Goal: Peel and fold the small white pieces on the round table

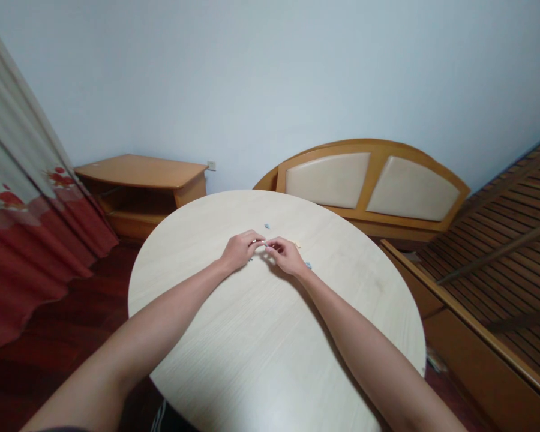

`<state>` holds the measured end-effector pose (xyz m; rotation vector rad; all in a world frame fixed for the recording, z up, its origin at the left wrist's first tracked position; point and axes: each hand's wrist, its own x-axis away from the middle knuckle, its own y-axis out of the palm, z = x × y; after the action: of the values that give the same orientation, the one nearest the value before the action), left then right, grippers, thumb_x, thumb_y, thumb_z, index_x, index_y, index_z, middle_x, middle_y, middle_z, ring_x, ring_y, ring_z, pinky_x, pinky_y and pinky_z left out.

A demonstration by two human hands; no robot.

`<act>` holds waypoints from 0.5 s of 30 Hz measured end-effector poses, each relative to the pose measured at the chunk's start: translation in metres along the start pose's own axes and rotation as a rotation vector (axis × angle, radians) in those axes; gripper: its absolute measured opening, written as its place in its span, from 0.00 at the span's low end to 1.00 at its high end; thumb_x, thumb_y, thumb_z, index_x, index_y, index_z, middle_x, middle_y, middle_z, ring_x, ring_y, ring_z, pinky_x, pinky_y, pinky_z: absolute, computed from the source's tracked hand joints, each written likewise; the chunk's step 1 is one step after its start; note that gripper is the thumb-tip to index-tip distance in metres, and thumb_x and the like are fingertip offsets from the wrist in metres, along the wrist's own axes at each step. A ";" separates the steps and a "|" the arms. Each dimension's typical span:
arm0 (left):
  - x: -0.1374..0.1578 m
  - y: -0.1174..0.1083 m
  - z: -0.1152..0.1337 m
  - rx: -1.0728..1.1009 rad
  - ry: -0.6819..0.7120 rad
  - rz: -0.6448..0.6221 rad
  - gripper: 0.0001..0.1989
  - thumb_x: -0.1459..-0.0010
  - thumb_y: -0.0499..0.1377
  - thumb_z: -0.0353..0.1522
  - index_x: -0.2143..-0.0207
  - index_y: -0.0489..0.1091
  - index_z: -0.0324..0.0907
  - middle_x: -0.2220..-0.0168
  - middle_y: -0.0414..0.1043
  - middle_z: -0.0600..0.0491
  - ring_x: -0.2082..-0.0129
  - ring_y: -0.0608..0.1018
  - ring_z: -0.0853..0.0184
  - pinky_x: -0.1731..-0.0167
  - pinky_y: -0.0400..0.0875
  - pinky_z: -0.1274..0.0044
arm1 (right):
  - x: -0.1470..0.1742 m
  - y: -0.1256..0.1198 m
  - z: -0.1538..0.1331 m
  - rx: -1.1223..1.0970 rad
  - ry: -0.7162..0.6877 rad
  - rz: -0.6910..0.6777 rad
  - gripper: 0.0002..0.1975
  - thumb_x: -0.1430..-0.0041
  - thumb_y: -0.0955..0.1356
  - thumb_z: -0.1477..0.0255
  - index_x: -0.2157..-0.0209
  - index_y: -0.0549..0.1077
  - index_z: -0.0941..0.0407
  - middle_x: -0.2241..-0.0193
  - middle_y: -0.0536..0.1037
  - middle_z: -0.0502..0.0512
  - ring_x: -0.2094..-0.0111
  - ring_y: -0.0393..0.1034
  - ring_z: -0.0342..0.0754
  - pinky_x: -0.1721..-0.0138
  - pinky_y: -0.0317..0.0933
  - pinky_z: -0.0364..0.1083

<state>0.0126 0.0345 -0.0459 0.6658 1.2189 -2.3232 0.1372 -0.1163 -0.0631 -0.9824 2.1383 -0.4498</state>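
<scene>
Over the round pale wooden table (252, 336), my left hand (240, 249) and my right hand (285, 254) meet at their fingertips. Both are closed in a pinch around a tiny whitish piece (264, 243), too small and too covered by fingers to name. A small grey-blue piece (267, 226) lies on the tabletop just beyond the hands. Another bluish piece (308, 265) rests beside my right wrist, and a yellowish piece (297, 245) shows partly behind my right hand. Under my left fingers there is a tiny dark bit (251, 259).
A wooden cabinet (144, 171) with an open shelf stands at the back left, near a red and white curtain (40, 240). Behind the table is a padded headboard (328, 180). To the right, a slatted bed frame (499, 258) comes close to the table's edge.
</scene>
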 end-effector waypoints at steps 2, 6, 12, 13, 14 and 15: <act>0.000 0.001 0.000 -0.005 -0.019 0.003 0.11 0.35 0.55 0.33 0.56 0.76 0.43 0.57 0.79 0.50 0.57 0.78 0.65 0.54 0.71 0.74 | -0.001 -0.025 -0.001 0.235 -0.002 -0.102 0.06 0.43 0.68 0.71 0.66 0.78 0.57 0.68 0.80 0.55 0.69 0.71 0.47 0.67 0.63 0.43; 0.000 0.003 0.000 -0.033 -0.033 -0.009 0.11 0.34 0.54 0.33 0.57 0.76 0.43 0.57 0.79 0.50 0.57 0.79 0.65 0.54 0.71 0.73 | 0.004 -0.078 -0.001 0.656 0.140 -0.202 0.03 0.51 0.73 0.75 0.71 0.79 0.55 0.69 0.81 0.58 0.71 0.70 0.48 0.72 0.57 0.43; 0.000 0.003 0.001 -0.064 -0.046 -0.030 0.10 0.35 0.55 0.33 0.59 0.76 0.42 0.57 0.79 0.50 0.57 0.79 0.65 0.55 0.71 0.73 | 0.011 -0.098 0.017 0.736 0.309 -0.356 0.05 0.57 0.75 0.75 0.81 0.77 0.53 0.81 0.76 0.52 0.82 0.65 0.44 0.79 0.51 0.43; 0.000 0.003 0.001 -0.066 -0.050 -0.031 0.10 0.35 0.55 0.33 0.59 0.76 0.42 0.57 0.79 0.50 0.57 0.79 0.65 0.55 0.71 0.73 | 0.012 -0.096 0.019 0.728 0.310 -0.369 0.06 0.57 0.75 0.75 0.81 0.77 0.53 0.82 0.75 0.52 0.82 0.64 0.43 0.79 0.51 0.43; 0.000 0.003 0.000 -0.069 -0.054 -0.032 0.10 0.35 0.55 0.33 0.59 0.76 0.42 0.57 0.79 0.50 0.57 0.79 0.65 0.56 0.71 0.73 | 0.012 -0.094 0.021 0.725 0.312 -0.383 0.06 0.57 0.75 0.76 0.81 0.77 0.53 0.82 0.75 0.52 0.82 0.64 0.43 0.79 0.51 0.42; 0.000 0.002 0.000 -0.073 -0.058 -0.034 0.10 0.35 0.55 0.33 0.59 0.76 0.42 0.57 0.79 0.50 0.58 0.79 0.65 0.56 0.71 0.73 | 0.012 -0.092 0.023 0.729 0.318 -0.400 0.06 0.57 0.74 0.77 0.81 0.77 0.53 0.81 0.76 0.53 0.82 0.65 0.43 0.80 0.51 0.42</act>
<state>0.0137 0.0329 -0.0475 0.5539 1.2909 -2.2966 0.1955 -0.1852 -0.0316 -0.9286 1.7786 -1.5384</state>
